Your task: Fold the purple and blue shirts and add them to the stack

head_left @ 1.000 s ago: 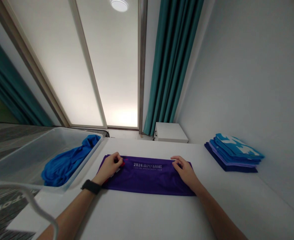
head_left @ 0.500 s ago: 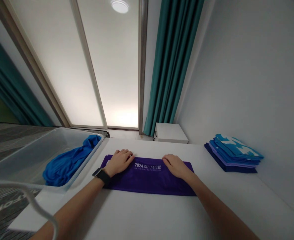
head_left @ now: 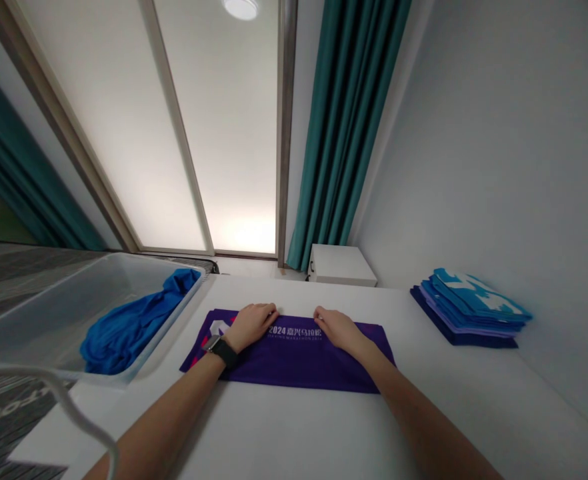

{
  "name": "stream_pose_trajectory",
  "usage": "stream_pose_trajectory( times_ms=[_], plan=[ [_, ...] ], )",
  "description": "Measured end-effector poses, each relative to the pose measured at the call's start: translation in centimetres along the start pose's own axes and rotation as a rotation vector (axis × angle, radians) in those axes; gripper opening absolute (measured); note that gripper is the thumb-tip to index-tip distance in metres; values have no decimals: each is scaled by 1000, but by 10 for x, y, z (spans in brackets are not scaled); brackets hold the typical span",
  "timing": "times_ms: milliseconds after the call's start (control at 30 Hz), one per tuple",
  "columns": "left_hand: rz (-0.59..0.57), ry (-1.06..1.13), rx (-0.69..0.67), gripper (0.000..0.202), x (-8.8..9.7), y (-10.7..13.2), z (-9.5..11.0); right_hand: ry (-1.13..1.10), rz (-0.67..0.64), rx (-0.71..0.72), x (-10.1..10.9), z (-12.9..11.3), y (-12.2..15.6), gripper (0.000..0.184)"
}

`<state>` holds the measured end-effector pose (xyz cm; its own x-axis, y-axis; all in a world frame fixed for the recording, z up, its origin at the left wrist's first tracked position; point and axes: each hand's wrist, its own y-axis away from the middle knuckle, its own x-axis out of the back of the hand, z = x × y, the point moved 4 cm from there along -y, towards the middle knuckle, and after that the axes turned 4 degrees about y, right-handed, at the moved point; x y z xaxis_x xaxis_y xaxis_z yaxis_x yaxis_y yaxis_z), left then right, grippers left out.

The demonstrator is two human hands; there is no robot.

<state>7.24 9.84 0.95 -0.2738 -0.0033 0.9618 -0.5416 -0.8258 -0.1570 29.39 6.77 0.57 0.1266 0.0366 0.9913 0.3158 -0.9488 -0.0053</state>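
Well, the white table (head_left: 294,427) is taking up the whole foreground, and a clear plastic tub (head_left: 39,333) is sitting along its left side. Directly in front of the person, a folded purple cloth (head_left: 299,367) is lying flat on the tabletop, its long axis running from left to right, square across the two forearms. A crumpled blue cloth (head_left: 129,330) is resting in the tub, leaning toward the wall nearest the table. Off to the right, well apart from the purple cloth, a stack of folded cloths (head_left: 474,313) is standing close to the wall of the room.

The left hand (head_left: 254,325) and the right hand (head_left: 341,328) are both resting on the purple cloth, fingertips at its far long edge, so most of it is lying beneath the palms and back toward the person. Neither hand is nearer: both are touching. The left is sitting on the tub's side, the right on the stack's. Each is bending its fingers close together, barely open; whether either is pinching the edge, I cannot tell. A dark watch (head_left: 224,349) is circling the left wrist. White lettering (head_left: 294,332) is showing between the fingertips, running along the cloth's length.
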Motion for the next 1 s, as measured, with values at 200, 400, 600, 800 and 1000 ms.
stream_pose_trajectory(
  times_ms=[200,400,600,800,1000],
  plan=[
    [4,21,34,36,2,2,-5,42,11,-48,-3,0,5,23],
    [-2,3,67,36,9,3,-5,13,4,-11,6,5,1,23],
    [-26,-49,134,38,10,2,-17,144,-13,-79,5,18,-4,30],
    [-38,-98,235,40,13,4,-32,200,1,-175,2,37,2,36],
    [-29,-124,254,38,14,6,-38,275,15,-241,6,46,9,36]
  ],
)
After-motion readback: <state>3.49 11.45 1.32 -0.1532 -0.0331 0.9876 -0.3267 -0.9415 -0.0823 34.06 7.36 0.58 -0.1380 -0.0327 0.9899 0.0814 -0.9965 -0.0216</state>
